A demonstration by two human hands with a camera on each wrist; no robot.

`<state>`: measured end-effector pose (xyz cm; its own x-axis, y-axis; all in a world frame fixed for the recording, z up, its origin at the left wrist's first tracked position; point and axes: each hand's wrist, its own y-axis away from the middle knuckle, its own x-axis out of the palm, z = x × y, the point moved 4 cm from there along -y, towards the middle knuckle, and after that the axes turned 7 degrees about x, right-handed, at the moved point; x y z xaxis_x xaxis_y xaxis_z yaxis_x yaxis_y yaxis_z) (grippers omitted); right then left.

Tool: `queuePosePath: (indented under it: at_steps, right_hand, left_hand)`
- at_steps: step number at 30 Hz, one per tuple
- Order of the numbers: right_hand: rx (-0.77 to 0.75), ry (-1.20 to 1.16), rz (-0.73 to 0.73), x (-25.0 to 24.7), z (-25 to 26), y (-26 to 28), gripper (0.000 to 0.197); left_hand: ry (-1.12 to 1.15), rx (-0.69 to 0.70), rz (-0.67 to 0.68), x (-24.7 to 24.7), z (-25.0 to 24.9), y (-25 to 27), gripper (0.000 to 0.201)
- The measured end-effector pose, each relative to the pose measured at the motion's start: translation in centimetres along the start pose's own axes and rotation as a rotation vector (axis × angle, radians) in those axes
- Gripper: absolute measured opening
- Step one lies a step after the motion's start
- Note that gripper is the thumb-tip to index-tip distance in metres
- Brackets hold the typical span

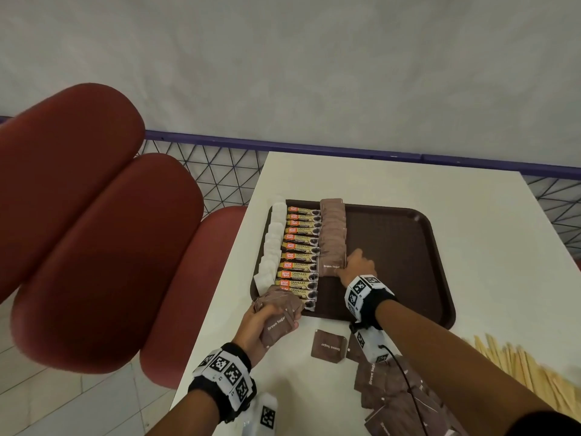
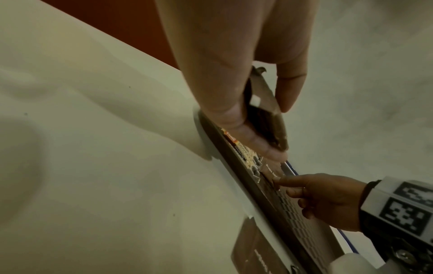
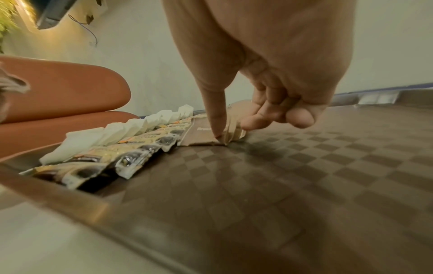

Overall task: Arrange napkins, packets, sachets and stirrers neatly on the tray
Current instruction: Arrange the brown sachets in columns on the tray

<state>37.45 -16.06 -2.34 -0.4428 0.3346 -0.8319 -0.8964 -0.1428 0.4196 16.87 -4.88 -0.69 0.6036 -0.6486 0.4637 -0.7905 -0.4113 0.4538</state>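
A dark brown tray [image 1: 393, 247] lies on the white table [image 1: 408, 184]. Along its left side run three columns: white napkins [image 1: 272, 243], coffee granule packets [image 1: 301, 250] and brown sugar sachets [image 1: 333, 234]. My right hand [image 1: 349, 265] rests on the tray beside the sachet column. One straight digit presses the nearest sachet [image 3: 199, 137] while the other fingers touch the column's right edge. My left hand [image 1: 273, 316] grips a bundle of brown sugar sachets [image 1: 279, 313] at the tray's front-left corner, thumb and fingers round it [image 2: 269, 111].
One loose sachet [image 1: 328, 347] lies on the table in front of the tray, and a pile of several more [image 1: 393, 394] sits under my right forearm. Wooden stirrers [image 1: 518, 363] spread at the front right. Red cushioned seats [image 1: 94, 247] stand left of the table, a mesh railing [image 1: 220, 171] behind.
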Motion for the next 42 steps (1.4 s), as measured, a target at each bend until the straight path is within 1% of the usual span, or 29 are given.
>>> queuePosePath:
  at_steps: [3,6,8,10,11,12,14,16,17,19,21,24,27,29,31,33,35,38,40,42]
  right_hand:
    - [-0.048,-0.035,-0.048,-0.6,-0.1,0.4,0.048]
    - [-0.136,-0.031,-0.037,-1.2,-0.1,1.2,0.043]
    - [-0.215,-0.092,-0.008,-1.3,-0.1,2.0,0.033]
    - [-0.293,-0.235,0.101,-1.2,0.0,3.3,0.023]
    - [-0.325,-0.322,0.188,-1.1,0.0,4.1,0.024]
    - [-0.351,-0.398,0.289,-0.9,0.1,5.1,0.027]
    - [-0.380,-0.460,0.464,-0.4,0.2,6.8,0.040]
    - [-0.385,-0.460,0.570,0.6,0.0,7.7,0.048]
    - [-0.387,-0.459,0.591,1.2,-0.1,7.9,0.051]
    - [-0.385,-0.442,0.587,2.0,-0.4,8.0,0.054]
    - [-0.369,-0.455,0.571,2.1,-0.4,7.9,0.050]
    - [-0.310,-0.534,0.582,2.0,-0.4,7.5,0.036]
    - [-0.288,-0.536,0.569,1.8,-0.6,6.9,0.027]
    - [-0.285,-0.515,0.517,1.4,-0.9,6.5,0.020]
    - [-0.264,-0.536,0.438,0.7,-1.3,5.6,0.018]
    - [-0.205,-0.605,0.356,0.0,-1.9,4.4,0.020]
    - [-0.135,-0.627,0.280,-0.6,-2.3,3.2,0.021]
    - [-0.057,-0.535,0.196,-1.1,-2.5,1.6,0.023]
    - [-0.027,-0.450,0.171,-1.1,-2.5,0.9,0.023]
    - [-0.014,-0.349,0.159,-0.8,-2.3,0.5,0.017]
  left_hand:
    - [-0.011,0.007,-0.025,0.0,0.0,-0.1,0.033]
    - [-0.031,0.030,-0.067,-0.1,0.2,-0.4,0.037]
    - [-0.037,0.043,-0.072,0.1,0.3,-0.5,0.040]
    - [-0.046,0.051,-0.062,0.5,0.4,-0.5,0.038]
    - [-0.051,0.053,-0.054,0.8,0.5,-0.4,0.037]
    - [-0.060,0.056,-0.046,1.1,0.5,-0.4,0.036]
    - [-0.083,0.057,-0.029,1.5,0.6,-0.3,0.035]
    - [-0.099,0.051,-0.018,1.9,0.9,-0.3,0.033]
    - [-0.103,0.047,-0.012,2.0,1.0,-0.3,0.033]
    - [-0.102,0.034,0.018,2.3,1.3,-0.2,0.040]
    - [-0.085,0.029,0.032,2.5,1.2,-0.3,0.044]
    - [-0.044,0.021,-0.001,2.3,0.9,-0.3,0.032]
    - [-0.007,0.005,-0.018,2.1,0.7,-0.2,0.031]
    - [0.000,0.011,-0.046,1.7,0.7,-0.3,0.032]
    - [0.000,0.026,-0.074,1.3,0.6,-0.4,0.033]
    - [-0.002,0.037,-0.094,0.8,0.6,-0.4,0.032]
    - [-0.007,0.044,-0.116,0.4,0.6,-0.5,0.032]
    - [-0.021,0.054,-0.134,-0.2,0.5,-0.7,0.040]
    - [-0.024,0.058,-0.135,-0.5,0.5,-0.8,0.044]
    - [-0.031,0.064,-0.129,-0.6,0.4,-0.8,0.044]
